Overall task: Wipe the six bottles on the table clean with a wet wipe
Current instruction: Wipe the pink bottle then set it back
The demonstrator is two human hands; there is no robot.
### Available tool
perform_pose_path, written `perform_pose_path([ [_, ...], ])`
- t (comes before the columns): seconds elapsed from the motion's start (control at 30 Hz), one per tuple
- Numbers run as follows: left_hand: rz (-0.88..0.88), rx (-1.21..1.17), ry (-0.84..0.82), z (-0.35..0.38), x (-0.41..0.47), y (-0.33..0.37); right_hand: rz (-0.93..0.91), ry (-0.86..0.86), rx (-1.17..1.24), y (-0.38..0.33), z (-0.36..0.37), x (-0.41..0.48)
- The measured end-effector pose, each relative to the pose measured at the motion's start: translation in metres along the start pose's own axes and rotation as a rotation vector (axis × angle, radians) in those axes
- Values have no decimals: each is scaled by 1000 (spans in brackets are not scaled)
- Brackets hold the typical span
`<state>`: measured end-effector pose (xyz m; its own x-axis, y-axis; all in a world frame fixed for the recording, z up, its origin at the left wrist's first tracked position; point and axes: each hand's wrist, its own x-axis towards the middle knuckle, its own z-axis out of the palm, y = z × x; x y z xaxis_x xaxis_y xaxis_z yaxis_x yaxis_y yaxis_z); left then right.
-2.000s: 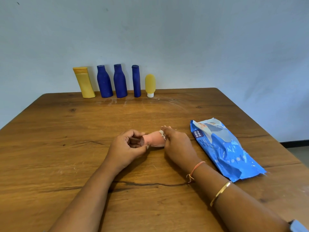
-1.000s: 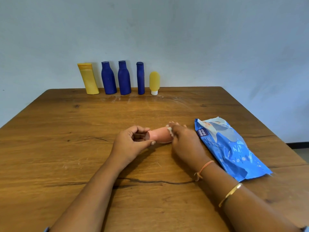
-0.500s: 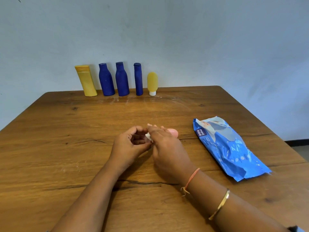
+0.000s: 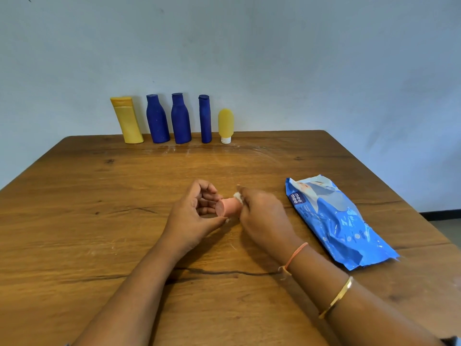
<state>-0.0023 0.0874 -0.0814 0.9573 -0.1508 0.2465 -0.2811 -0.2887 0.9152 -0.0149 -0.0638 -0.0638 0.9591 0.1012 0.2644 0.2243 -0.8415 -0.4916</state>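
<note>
A small pink bottle (image 4: 228,207) lies sideways between my hands over the middle of the wooden table (image 4: 99,221). My left hand (image 4: 194,216) curls around its round end, thumb under it. My right hand (image 4: 264,218) presses a white wet wipe (image 4: 237,196) onto the bottle's other end, hiding most of that end. Along the far edge stand a tall yellow bottle (image 4: 127,119), three dark blue bottles (image 4: 157,118) (image 4: 180,118) (image 4: 205,118) and a small yellow tube (image 4: 225,126) on its white cap.
A blue wet-wipe pack (image 4: 334,221) lies flat to the right of my right hand. A pale wall rises right behind the row of bottles. The table's right edge runs close past the pack.
My right hand slid left over the pink bottle, covering nearly all of it, then back right, so the bottle's round end shows again. The wipe stays under my right fingers.
</note>
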Motion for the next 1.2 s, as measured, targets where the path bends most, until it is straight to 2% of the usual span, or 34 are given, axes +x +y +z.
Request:
perform_pose_path([
  [0.13, 26, 16, -21, 0, -2, -1, -161, -32, -1, -20, 9, -6],
  [0.33, 57, 115, -58, -1, 2, -3, 121, -133, 2, 6, -11, 4],
  [0.4, 56, 138, -81, -1, 3, -4, 162, -160, 8, 13, -13, 4],
  [0.57, 23, 134, -107, -2, 4, -9, 177, -82, 6, 11, -4, -3],
  [0.87, -151, -132, -181, -1, 3, -16, 207, -59, -22, 12, 2, -10],
  [1.07, -182, -196, -92, 1, 1, -13, 229, -78, 5, 8, 1, -10],
  [1.2, -131, -187, -64, 4, 0, -14, 144, -41, 85, -9, 8, -14],
])
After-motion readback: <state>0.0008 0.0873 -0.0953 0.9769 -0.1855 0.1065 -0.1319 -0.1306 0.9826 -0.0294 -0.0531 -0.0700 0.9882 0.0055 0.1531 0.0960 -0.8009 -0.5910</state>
